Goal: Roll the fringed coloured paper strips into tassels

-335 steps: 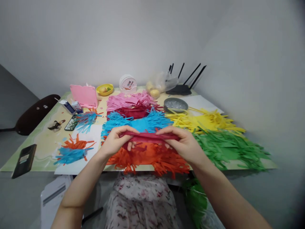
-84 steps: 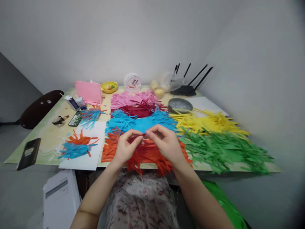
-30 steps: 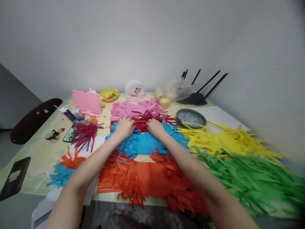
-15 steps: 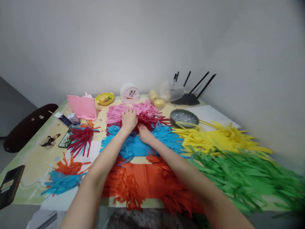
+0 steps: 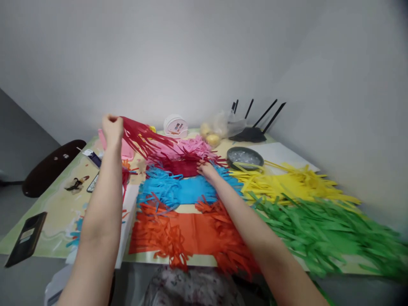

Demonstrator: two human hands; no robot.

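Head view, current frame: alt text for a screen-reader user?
The left hand holds a dark red fringed sheet up above the table, while the right hand rests at the edge of the dark red pile. Around lie a pink pile, blue pile, orange pile, yellow pile and green pile.

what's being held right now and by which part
Left hand pinches a red fringed paper by its raised end; right hand rests flat by the red pile, holding nothing.
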